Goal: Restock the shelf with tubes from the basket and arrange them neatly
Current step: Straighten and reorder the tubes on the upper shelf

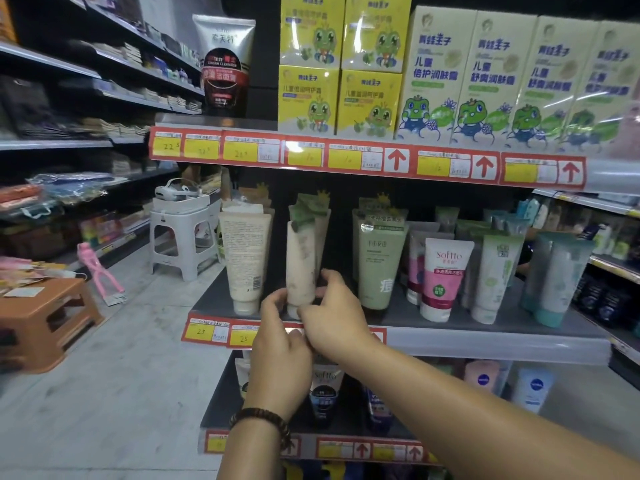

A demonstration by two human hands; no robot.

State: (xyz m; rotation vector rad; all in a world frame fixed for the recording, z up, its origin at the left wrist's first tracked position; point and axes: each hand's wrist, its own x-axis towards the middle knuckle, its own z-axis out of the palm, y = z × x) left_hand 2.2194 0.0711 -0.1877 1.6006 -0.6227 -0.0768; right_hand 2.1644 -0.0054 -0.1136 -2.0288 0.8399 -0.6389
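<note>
Item: cream-coloured soft plastic tube with a green crimped end (pixel 300 258) — stands cap-down at the front of the grey metal shelf (pixel 408 317), between a cream tube showing its printed back (pixel 244 258) and a pale green tube (pixel 379 265).

Handling, as I judge it: light, squashy in the body, slick-skinned, prone to topple. Best taken low, by the firmer shoulder above the cap.

My left hand (pixel 280 344) curls round its lower left side; my right hand (pixel 334 317) pinches the lower right — both touching, the tube between them.

Basket: not in view.
</note>
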